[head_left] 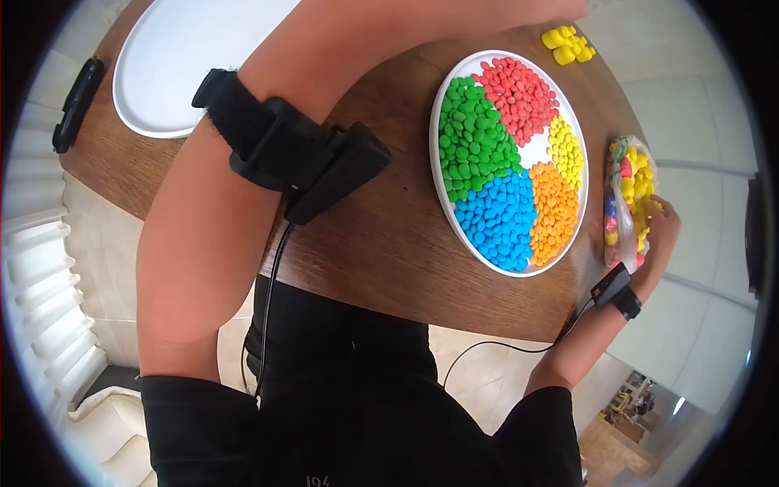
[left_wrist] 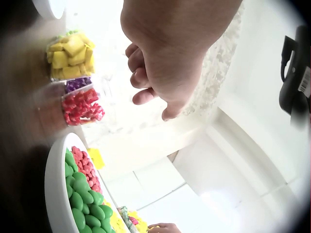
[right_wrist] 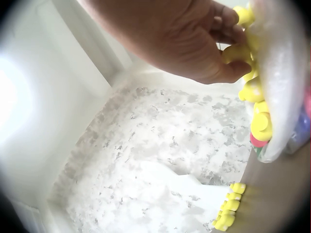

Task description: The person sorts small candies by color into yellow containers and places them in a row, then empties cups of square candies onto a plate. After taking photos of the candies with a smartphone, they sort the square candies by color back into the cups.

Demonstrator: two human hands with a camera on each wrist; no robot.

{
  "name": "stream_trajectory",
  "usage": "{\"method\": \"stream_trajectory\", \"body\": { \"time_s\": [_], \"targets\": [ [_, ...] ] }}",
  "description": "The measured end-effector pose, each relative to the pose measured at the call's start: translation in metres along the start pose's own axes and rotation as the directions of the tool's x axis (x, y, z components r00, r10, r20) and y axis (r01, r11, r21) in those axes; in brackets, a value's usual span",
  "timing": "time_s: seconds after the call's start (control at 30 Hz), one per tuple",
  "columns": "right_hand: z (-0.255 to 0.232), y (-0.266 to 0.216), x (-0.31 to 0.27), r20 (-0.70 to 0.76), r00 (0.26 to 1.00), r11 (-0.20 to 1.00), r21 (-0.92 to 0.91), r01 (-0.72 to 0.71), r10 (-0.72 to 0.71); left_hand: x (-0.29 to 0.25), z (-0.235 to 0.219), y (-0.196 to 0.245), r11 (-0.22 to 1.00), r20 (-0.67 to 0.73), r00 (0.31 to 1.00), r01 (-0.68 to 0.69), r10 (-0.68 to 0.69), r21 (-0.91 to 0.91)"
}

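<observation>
My right hand is at the mouth of a clear plastic bag, its thumb and fingers pinching a small yellow piece with a rounded body. More yellow pieces, with some pink and blue ones, fill the bag, which lies at the table's right edge in the head view. Stretched across the far side of the table, my left hand is in the air with loosely bent fingers and holds nothing. In the head view it is near a small group of yellow pieces standing on the table.
A round white plate holds candies sorted into green, red, yellow, orange and blue sections. Another white plate sits at the left. Clear containers of yellow and red sweets stand beyond. A black device lies at the left edge.
</observation>
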State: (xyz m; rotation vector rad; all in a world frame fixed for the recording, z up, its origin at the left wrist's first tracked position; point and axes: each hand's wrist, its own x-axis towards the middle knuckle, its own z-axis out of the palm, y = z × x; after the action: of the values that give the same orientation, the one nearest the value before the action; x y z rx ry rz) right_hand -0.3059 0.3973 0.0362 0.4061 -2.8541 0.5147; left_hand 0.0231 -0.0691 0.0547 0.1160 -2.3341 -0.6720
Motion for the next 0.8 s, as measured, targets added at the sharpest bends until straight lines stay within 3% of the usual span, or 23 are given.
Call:
{"method": "stream_trajectory", "body": {
  "time_s": [0.17,0.27,0.37,0.43,0.57,0.6,0.7,0.8],
  "targets": [
    [0.002,-0.020,-0.013,-0.017,1.000,0.999,0.040,-0.003,0.004,0.000,0.012,-0.008,0.993,-0.039,0.995,-0.092,0.095,0.067],
    [0.003,-0.027,-0.018,-0.033,0.999,0.998,0.060,0.031,-0.029,-0.002,0.023,-0.014,0.979,-0.138,0.972,-0.176,0.189,0.099],
    [0.000,-0.039,-0.026,-0.024,0.998,0.998,0.022,0.053,-0.053,-0.003,0.017,-0.010,0.983,-0.122,0.978,-0.156,0.167,0.097],
    [-0.003,-0.045,-0.030,-0.061,0.992,0.993,-0.046,0.108,-0.111,-0.003,0.009,-0.005,0.991,0.051,0.994,-0.102,0.099,0.081],
    [-0.005,-0.123,-0.056,-0.382,0.904,0.981,-0.036,0.192,-0.191,-0.004,0.013,0.003,0.997,0.039,0.997,-0.067,0.066,0.026],
    [-0.007,-0.151,-0.062,-0.330,0.918,0.971,0.022,0.239,-0.218,-0.011,0.034,-0.008,0.992,-0.078,0.994,-0.067,0.075,0.102],
    [0.016,-0.199,-0.050,-0.089,0.919,0.848,0.361,0.388,-0.383,-0.012,0.032,-0.001,0.993,-0.053,0.996,-0.072,0.077,0.090],
    [0.066,-0.234,-0.021,0.036,0.863,0.832,0.289,0.474,-0.504,-0.013,0.042,-0.006,0.987,-0.093,0.985,-0.137,0.145,0.088]
  ]
}}
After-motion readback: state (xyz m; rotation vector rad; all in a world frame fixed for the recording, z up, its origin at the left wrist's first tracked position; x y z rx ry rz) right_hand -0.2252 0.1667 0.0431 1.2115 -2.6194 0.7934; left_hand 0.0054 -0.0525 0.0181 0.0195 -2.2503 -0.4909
